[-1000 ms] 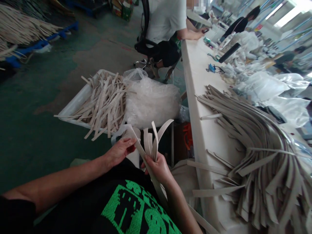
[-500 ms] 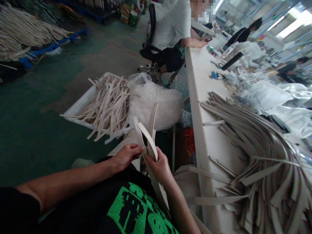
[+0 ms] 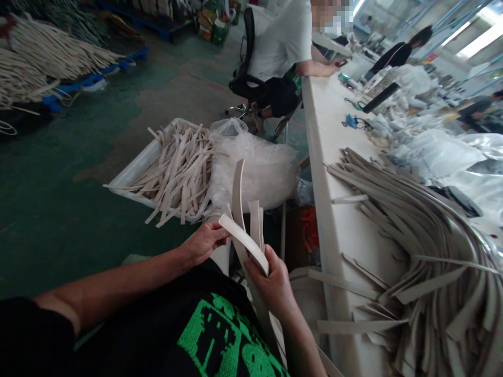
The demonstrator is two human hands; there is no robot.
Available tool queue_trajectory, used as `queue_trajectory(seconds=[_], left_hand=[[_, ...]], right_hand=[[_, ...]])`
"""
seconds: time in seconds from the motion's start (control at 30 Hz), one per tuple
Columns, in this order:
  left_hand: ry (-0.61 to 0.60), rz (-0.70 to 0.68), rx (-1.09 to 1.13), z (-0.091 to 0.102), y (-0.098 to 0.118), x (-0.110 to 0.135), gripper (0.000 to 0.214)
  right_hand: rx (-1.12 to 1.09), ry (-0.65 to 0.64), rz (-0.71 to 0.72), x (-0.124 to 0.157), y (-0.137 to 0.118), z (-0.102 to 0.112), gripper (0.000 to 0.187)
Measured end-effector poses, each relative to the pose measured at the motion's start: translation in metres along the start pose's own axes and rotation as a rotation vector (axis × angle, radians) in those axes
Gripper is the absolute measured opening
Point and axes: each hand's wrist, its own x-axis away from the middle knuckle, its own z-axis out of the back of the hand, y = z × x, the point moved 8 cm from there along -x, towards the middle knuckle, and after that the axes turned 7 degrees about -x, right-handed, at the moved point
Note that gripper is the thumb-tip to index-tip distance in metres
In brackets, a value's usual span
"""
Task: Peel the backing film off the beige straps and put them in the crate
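My right hand (image 3: 271, 280) is closed round a bunch of long beige strips (image 3: 251, 225) that stand up from my lap. My left hand (image 3: 202, 243) pinches the end of one strip (image 3: 243, 242) that lies bent across the bunch toward my right thumb. A large pile of the same strips (image 3: 424, 235) lies fanned over the white table (image 3: 330, 131) to my right. To the left, a white tray (image 3: 129, 173) on the floor side holds several more strips.
A clear plastic bag (image 3: 255, 167) bulges beside the tray. A person in a white shirt (image 3: 283, 42) sits on a black chair at the table's far end. Bags, tools and clutter cover the table's far side. More strip bundles (image 3: 47, 57) lie on blue pallets at the back left.
The strips in my right hand have closed together from a spread fan. My left hand has pulled one strip down and across the bunch. The view has shifted slightly.
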Motion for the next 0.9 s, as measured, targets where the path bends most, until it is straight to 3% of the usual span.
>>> queue_trajectory(seconds=[0.17, 0.23, 0.4, 0.63, 0.8, 0.9], left_hand=[[-0.107, 0.132, -0.031, -0.018, -0.016, 0.007, 0.04], [-0.118, 0.124, -0.036, -0.023, -0.012, 0.009, 0.04], [0.038, 0.023, 0.045, -0.001, 0.015, 0.0, 0.035], [-0.073, 0.131, -0.025, -0.015, -0.01, 0.004, 0.032], [0.117, 0.072, 0.027, 0.014, 0.004, -0.006, 0.023], [0.078, 0.129, 0.004, 0.01, -0.004, -0.002, 0.026]], right_hand=[[-0.062, 0.055, -0.006, -0.002, -0.001, 0.002, 0.028], [-0.102, 0.057, -0.026, -0.004, 0.001, 0.001, 0.031], [-0.039, -0.034, -0.012, 0.005, 0.0, -0.001, 0.031], [-0.102, 0.03, -0.033, -0.008, 0.005, -0.004, 0.033], [-0.095, -0.075, -0.067, 0.006, 0.003, -0.005, 0.028], [-0.066, -0.029, -0.052, 0.004, 0.002, -0.005, 0.028]])
